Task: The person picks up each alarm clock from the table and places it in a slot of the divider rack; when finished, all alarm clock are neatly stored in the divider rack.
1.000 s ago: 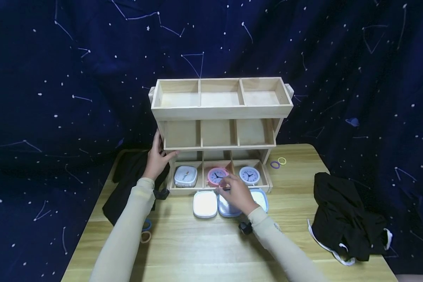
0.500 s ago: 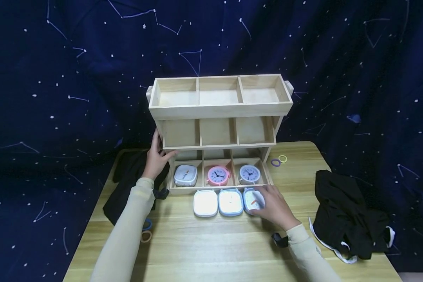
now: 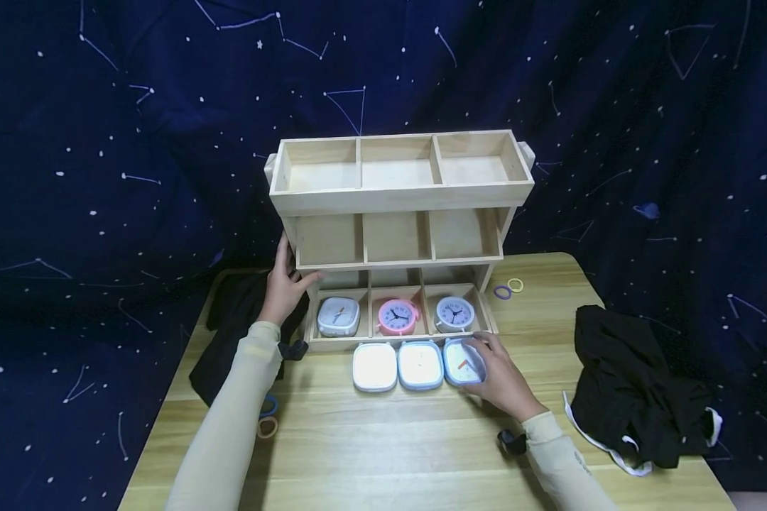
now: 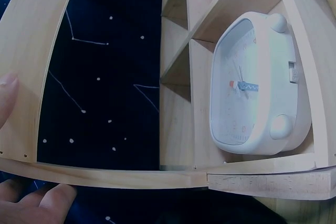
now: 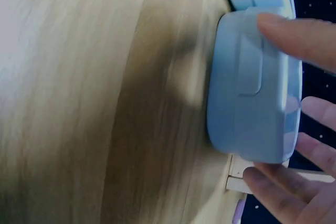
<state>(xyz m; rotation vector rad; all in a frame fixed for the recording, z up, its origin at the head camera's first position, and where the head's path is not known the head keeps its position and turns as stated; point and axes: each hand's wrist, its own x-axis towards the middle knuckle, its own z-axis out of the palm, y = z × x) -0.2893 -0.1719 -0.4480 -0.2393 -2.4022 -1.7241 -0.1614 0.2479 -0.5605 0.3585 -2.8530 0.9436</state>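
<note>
Right hand (image 3: 500,381) gripping blue clock (image 3: 463,361), fingers curling round its right and far edges, thumb on near side; same seen in right wrist view, fingertips (image 5: 294,35) pressing on clock casing (image 5: 252,87). Clock lying face up on table (image 3: 383,454), rightmost in a row of three, touching middle clock (image 3: 420,365), just in front of shelf (image 3: 396,234) bottom edge. Left clock (image 3: 374,367) sitting beside middle one, face showing white.

Left hand (image 3: 284,285) holding shelf's left side, thumb hooking over front edge of the middle tier, fingers wrapping behind the side panel. In left wrist view, fingertips (image 4: 8,90) resting on wood panel, thumb (image 4: 42,205) below.

Shelf standing at back of table, three tiers, three compartments each. Bottom tier holding three clocks: square white clock (image 3: 338,316) in left compartment, pink clock (image 3: 396,316) in middle, round white clock (image 3: 454,314) in right. Square white clock also filling left wrist view (image 4: 257,85), lying in its compartment.

Black cloth (image 3: 633,397) lying at right of table, well apart from the hand. Second black cloth (image 3: 230,341) lying at left, under left forearm. Two rings (image 3: 508,289) lying right of shelf, purple and yellow, just beside each other. Two more rings (image 3: 266,417) lying near left sleeve. Starry blue backdrop (image 3: 102,177) hanging behind.
</note>
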